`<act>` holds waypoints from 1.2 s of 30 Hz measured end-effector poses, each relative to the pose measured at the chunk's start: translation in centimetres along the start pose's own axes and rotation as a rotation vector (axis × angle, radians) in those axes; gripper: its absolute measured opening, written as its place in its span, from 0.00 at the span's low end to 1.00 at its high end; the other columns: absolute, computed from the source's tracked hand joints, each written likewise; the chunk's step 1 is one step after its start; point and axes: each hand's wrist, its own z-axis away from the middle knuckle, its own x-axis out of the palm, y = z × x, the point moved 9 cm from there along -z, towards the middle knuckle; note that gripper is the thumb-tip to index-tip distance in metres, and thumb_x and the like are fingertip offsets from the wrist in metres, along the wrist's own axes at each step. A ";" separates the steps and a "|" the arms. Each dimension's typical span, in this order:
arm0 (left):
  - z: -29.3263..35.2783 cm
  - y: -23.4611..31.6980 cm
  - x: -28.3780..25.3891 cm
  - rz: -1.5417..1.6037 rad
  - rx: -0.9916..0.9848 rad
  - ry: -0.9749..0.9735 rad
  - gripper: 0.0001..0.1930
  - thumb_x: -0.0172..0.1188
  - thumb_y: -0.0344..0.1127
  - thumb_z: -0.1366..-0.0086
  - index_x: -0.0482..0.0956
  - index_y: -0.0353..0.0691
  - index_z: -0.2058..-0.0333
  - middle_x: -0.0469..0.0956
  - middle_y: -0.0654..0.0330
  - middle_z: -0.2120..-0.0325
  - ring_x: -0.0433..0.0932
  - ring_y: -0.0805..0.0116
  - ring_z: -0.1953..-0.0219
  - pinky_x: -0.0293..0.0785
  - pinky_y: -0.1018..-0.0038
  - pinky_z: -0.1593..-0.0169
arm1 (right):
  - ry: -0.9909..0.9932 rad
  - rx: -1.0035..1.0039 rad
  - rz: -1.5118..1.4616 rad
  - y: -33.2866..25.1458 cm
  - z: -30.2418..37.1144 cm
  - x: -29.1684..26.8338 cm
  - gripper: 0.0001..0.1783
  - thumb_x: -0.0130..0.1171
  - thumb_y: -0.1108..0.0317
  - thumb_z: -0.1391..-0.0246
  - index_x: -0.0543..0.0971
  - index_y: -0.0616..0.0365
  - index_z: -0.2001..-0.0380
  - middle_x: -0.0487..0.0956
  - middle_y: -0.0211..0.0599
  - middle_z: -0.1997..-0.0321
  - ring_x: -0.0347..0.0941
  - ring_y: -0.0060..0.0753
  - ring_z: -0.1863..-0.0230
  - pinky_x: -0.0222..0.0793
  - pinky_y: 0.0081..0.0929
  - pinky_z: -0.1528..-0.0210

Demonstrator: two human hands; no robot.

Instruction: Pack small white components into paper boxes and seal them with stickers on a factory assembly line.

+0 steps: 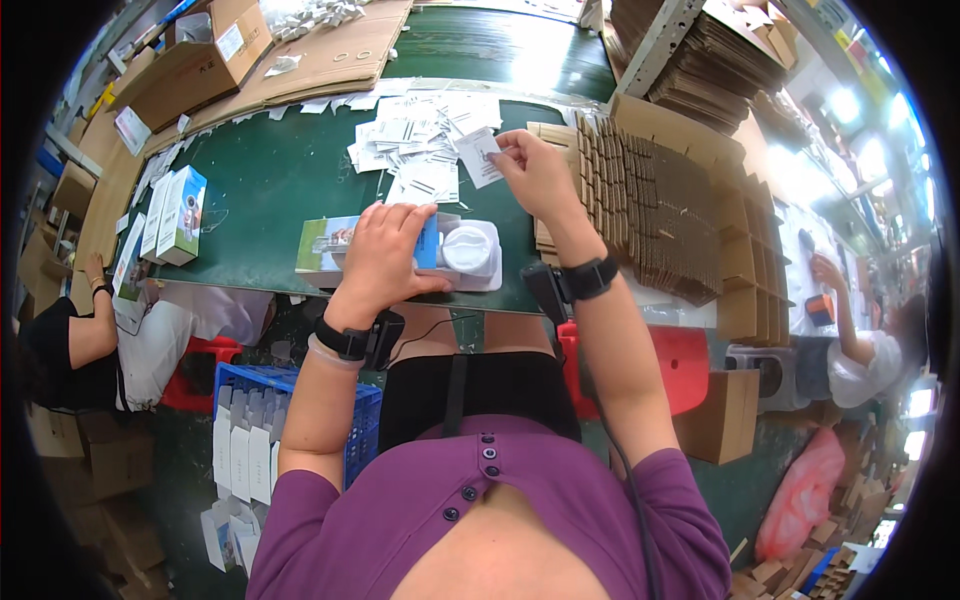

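My left hand [382, 252] is closed over a printed carton [318, 246] lying on its side at the table's near edge. From the carton's right end sticks out a clear-white plastic tray [487, 262] with a white round-topped item [464, 249] in it; its kind cannot be made out. My right hand [538, 172] pinches a small white printed leaflet [478, 158] between thumb and fingers, above and to the right of the carton. Beyond my left hand, a loose heap of similar leaflets [415, 135] spreads over the green table [270, 170].
Cardboard dividers [650, 200] stand packed in a large carton to the right. Upright printed boxes [180, 215] stand at the left. A blue crate [365, 420] with white boxes sits below the table. One co-worker [95, 350] sits left, another [865, 350] right.
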 end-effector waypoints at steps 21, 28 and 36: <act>-2.6 -1.3 -0.1 0.823 -0.324 0.288 0.11 0.60 0.37 0.30 0.79 0.33 0.65 0.77 0.66 0.79 0.72 0.79 0.74 0.70 0.79 0.68 | -0.152 0.110 -0.771 -1.7 7.1 -1.2 0.10 0.58 0.64 0.35 0.76 0.58 0.57 0.73 0.18 0.74 0.65 0.09 0.76 0.58 0.11 0.74; -2.3 0.2 -2.4 0.530 -0.065 0.214 0.25 0.70 0.45 0.41 0.75 0.38 0.51 0.79 0.54 0.55 0.77 0.61 0.51 0.70 0.65 0.44 | 0.003 0.046 -0.571 -0.7 7.4 -3.0 0.09 0.63 0.73 0.42 0.75 0.61 0.60 0.72 0.21 0.77 0.64 0.10 0.76 0.59 0.13 0.73; -1.2 -0.1 0.3 0.128 0.042 -0.041 0.41 0.78 0.49 0.58 0.72 0.43 0.46 0.76 0.53 0.48 0.72 0.52 0.43 0.58 0.53 0.33 | -0.293 -0.017 -0.332 -1.1 7.2 -0.2 0.11 0.64 0.72 0.44 0.75 0.60 0.59 0.72 0.25 0.79 0.67 0.16 0.77 0.62 0.19 0.73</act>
